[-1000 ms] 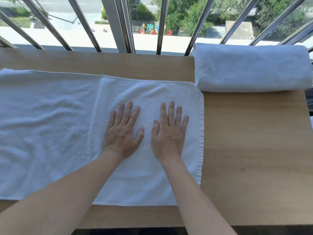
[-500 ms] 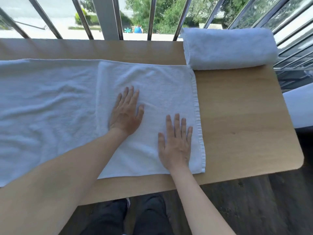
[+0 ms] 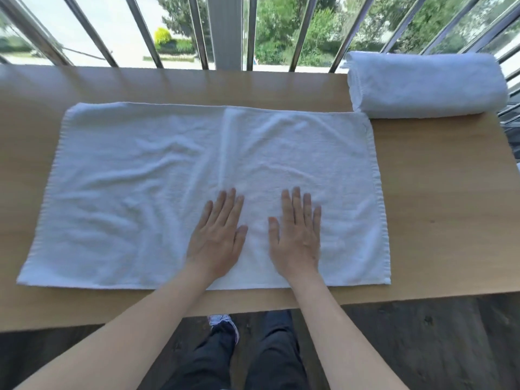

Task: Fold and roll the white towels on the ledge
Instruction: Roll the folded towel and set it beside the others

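Both hands, left hand (image 3: 216,237) and right hand (image 3: 296,236), lie flat with fingers straight and slightly spread on the towel (image 3: 140,192) (folded part, apparently), likely smoothing it near the ledge (image 3: 439,220) front edge.

The spread towel (image 3: 140,192) is white terry cloth, matt and nubbly. It is rumpled into soft creases toward 9 o'clock, with a flatter woven hem band along its 3 o'clock edge. The rolled towel (image 3: 427,85) at 2 o'clock is the same looped cloth (matt all over). The ledge (image 3: 439,206) beneath is pale wood-grain board, smooth with a low satin sheen. At 12 o'clock the railing bars (image 3: 225,32) are brushed metal, faintly glossy. At 6 o'clock the floor (image 3: 422,333) is dark, dull, scuffed wood.
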Motion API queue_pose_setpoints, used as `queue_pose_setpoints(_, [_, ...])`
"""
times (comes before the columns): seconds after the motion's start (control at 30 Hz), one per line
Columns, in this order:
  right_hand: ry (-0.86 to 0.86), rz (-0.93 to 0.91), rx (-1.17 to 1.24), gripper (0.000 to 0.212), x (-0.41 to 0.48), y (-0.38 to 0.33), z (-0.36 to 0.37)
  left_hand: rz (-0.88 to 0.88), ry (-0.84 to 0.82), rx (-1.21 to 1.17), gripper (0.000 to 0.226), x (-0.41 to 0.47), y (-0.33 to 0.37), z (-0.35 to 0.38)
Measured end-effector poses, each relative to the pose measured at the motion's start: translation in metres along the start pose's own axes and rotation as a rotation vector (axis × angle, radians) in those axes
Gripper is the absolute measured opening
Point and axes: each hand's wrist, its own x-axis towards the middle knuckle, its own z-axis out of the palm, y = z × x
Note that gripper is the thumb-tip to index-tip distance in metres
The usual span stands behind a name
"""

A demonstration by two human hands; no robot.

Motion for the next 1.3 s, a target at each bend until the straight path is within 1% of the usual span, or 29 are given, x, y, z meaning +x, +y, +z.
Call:
queue_pose_setpoints(0.07, [-0.017,-0.100,0.085,0.060,0.006,-0.042,0.015,-0.045,0.012,-0.065,0.061,0.000,-0.004,-0.004])
queue_pose_setpoints(0.1, [-0.027,-0.120,0.111,0.058,0.010,-0.060,0.022,-0.072,0.018,-0.079,0.060,-0.001,-0.008,-0.006])
queue_pose_setpoints(0.17, [-0.044,-0.109,0.146,0.056,0.020,-0.086,0.034,-0.131,0.011,-0.066,0.062,-0.005,-0.022,-0.012])
queue_pose_setpoints(0.23, [-0.066,-0.081,0.120,0.055,0.027,-0.097,0.044,-0.157,-0.006,-0.021,0.061,-0.011,-0.040,-0.019])
queue_pose_setpoints(0.37, [-0.088,-0.078,-0.023,0.064,0.029,-0.098,0.053,-0.129,-0.049,0.075,0.058,-0.019,-0.075,-0.028])
queue_pose_setpoints(0.47, [-0.069,-0.074,-0.081,0.069,0.028,-0.101,0.054,-0.138,-0.065,0.114,0.063,-0.023,-0.100,-0.035])
queue_pose_setpoints(0.6, [-0.058,-0.076,-0.139,0.070,0.030,-0.101,0.056,-0.159,-0.086,0.147,0.067,-0.025,-0.144,-0.050])
queue_pose_setpoints(0.7, [-0.054,-0.076,-0.165,0.069,0.030,-0.101,0.057,-0.213,-0.081,0.170,0.069,-0.025,-0.182,-0.065])
queue_pose_setpoints(0.83, [-0.043,-0.080,-0.167,0.069,0.031,-0.101,0.056,-0.308,-0.076,0.138,0.070,-0.020,-0.226,-0.084])
queue_pose_setpoints(0.97, [-0.040,-0.073,-0.188,0.069,0.032,-0.103,0.056,-0.494,0.006,0.025,0.075,-0.004,-0.246,-0.095])
queue_pose_setpoints(1.0, [-0.029,-0.075,-0.184,0.069,0.032,-0.104,0.055,-0.492,0.032,0.009,0.075,0.005,-0.241,-0.095])
queue_pose_setpoints(1.03, [-0.015,-0.075,-0.181,0.069,0.033,-0.104,0.055,-0.436,0.049,0.011,0.074,0.015,-0.231,-0.094])
queue_pose_setpoints(1.13, [0.030,-0.079,-0.163,0.069,0.032,-0.104,0.056,-0.117,0.021,0.064,0.068,0.048,-0.196,-0.082])
queue_pose_setpoints(1.17, [0.044,-0.084,-0.162,0.069,0.032,-0.104,0.057,-0.052,-0.005,0.100,0.067,0.059,-0.190,-0.078])
queue_pose_setpoints(1.2, [0.056,-0.090,-0.166,0.069,0.033,-0.103,0.058,-0.035,-0.032,0.130,0.069,0.071,-0.190,-0.078])
queue_pose_setpoints(1.23, [0.065,-0.096,-0.171,0.069,0.033,-0.103,0.059,-0.061,-0.050,0.147,0.071,0.083,-0.195,-0.080])
queue_pose_setpoints(1.3, [0.076,-0.102,-0.170,0.069,0.033,-0.102,0.060,-0.182,-0.046,0.155,0.073,0.103,-0.217,-0.087])
